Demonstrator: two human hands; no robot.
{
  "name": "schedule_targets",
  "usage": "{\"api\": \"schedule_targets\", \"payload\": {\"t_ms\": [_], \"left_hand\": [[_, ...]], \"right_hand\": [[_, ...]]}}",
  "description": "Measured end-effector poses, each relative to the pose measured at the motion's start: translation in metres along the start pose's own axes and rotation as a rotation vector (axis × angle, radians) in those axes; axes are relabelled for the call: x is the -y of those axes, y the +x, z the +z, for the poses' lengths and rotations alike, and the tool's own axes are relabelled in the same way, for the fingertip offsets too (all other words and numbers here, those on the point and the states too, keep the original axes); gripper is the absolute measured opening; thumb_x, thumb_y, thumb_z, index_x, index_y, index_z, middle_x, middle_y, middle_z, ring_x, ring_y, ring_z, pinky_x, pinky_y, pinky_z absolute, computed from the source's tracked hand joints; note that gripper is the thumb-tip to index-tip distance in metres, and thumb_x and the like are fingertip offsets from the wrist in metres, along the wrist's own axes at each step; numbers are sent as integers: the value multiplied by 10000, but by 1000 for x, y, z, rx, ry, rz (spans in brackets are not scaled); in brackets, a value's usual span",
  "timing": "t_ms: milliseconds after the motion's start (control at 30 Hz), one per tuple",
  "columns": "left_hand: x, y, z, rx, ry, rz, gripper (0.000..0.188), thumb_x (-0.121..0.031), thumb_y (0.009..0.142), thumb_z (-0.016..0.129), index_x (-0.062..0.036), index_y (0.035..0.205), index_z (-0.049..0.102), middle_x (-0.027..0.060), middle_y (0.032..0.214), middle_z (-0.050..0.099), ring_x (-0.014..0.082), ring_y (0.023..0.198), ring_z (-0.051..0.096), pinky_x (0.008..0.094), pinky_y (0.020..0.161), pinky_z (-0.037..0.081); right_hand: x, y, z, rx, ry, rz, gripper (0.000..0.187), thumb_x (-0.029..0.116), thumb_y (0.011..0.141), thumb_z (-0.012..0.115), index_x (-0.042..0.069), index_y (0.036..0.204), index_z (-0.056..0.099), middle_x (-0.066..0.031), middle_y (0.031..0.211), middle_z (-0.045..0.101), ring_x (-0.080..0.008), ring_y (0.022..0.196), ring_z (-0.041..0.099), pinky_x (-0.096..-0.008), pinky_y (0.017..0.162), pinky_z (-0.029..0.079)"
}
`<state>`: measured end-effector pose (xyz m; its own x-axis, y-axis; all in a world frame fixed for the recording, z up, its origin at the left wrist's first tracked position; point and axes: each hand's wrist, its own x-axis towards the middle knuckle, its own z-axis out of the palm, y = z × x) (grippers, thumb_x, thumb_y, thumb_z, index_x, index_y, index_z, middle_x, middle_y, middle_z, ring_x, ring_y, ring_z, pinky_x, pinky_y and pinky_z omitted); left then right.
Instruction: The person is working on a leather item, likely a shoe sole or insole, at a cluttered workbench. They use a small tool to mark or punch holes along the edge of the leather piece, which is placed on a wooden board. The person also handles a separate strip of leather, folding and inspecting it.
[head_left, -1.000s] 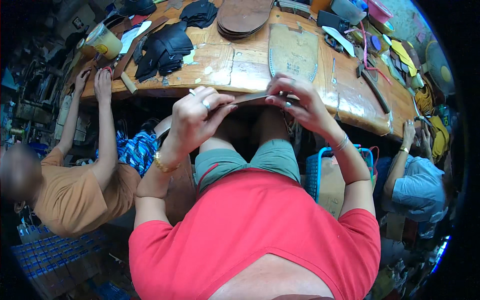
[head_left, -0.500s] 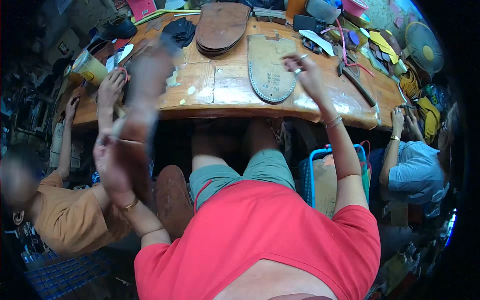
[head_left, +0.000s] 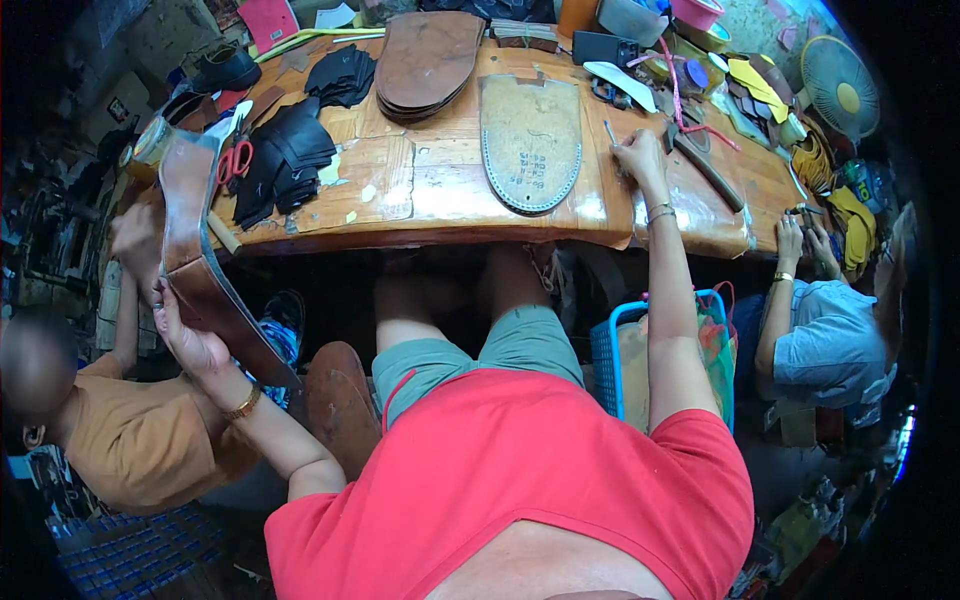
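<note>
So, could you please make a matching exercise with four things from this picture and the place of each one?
Things:
1. brown sole
2. red scissors
3. fan
4. blue basket

Places:
A. far right, past the table end
B. under the table edge, by the right arm
C. in the left hand
D. on the table's left part, by black pieces

Pairs: 1-C, 2-D, 3-A, 4-B

left hand [head_left: 190, 345] off the bench's [head_left: 440, 195] left end, holding a strip [head_left: 195, 270] | right hand [head_left: 640, 155] on the bench | template [head_left: 530, 140] just left of it | basket [head_left: 610, 350] below it
</note>
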<state>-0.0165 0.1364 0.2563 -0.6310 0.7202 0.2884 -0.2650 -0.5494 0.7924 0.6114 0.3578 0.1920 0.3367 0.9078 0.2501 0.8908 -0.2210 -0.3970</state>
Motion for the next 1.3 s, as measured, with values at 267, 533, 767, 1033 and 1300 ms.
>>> {"api": "schedule_targets", "payload": {"t_ms": [267,533,767,1033,1300], "left_hand": [[-1,-7,47,6,204,142,360,-187,992,389,-19,1296,482,103,1381,467,215,1251,464,365,1070,344],[16,0,41,-161,279,251,259,-116,938,529,41,1143,549,137,1178,572,204,1075,563,324,970,431],[35,-2,65,-317,392,538,227,-43,902,578,69,1098,561,141,1126,600,190,1045,569,321,921,457],[53,5,39,-314,315,480,325,22,861,598,61,1173,513,159,1157,592,220,1036,585,330,928,463],[53,18,38,-491,368,678,505,61,805,646,48,1254,417,159,1064,599,233,968,591,309,876,484]], "right_hand": [[-1,13,-9,130,130,-62,275,211,626,714,-44,596,615,-188,629,648,-252,501,631,-360,512,514],[-28,2,-1,208,1192,182,168,10,848,543,-34,1010,547,-169,785,639,-132,504,593,-252,410,507],[-19,3,-4,2,1565,-43,433,-51,854,494,-22,1282,435,-164,815,634,-148,571,611,-281,512,543],[-21,16,3,156,1524,-63,270,-4,855,511,-40,1105,605,-151,882,666,-130,608,631,-242,550,536],[21,14,8,-4,1216,-229,204,118,866,645,-15,1017,606,-94,906,701,-117,720,669,-207,598,528]]}}
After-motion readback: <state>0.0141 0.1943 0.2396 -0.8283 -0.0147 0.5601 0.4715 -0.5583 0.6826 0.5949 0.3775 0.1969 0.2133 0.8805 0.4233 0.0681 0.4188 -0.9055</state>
